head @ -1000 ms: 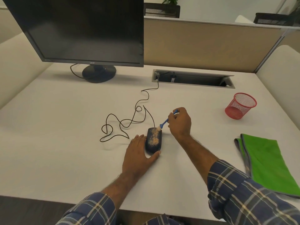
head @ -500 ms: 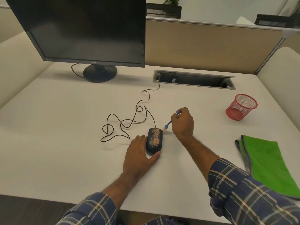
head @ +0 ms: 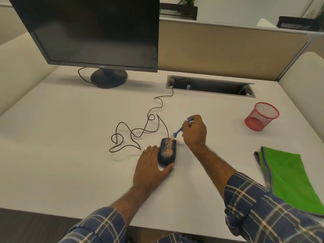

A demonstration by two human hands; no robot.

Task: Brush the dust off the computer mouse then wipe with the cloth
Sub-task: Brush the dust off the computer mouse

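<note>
A dark computer mouse lies on the white desk, its top speckled with tan dust. My left hand cups it from the left and the near end, thumb under its near edge. My right hand pinches a small blue brush just beyond the mouse. The pale bristles touch the mouse's far end. A folded green cloth lies flat at the desk's right edge, apart from both hands.
The mouse's black cable loops across the desk to a cable tray slot at the back. A black monitor stands at the back left. A red mesh cup lies tipped at the right.
The brush lifted off to the right of the mouse half a second ago, then came back down onto its far end. My left hand stayed on the mouse.
</note>
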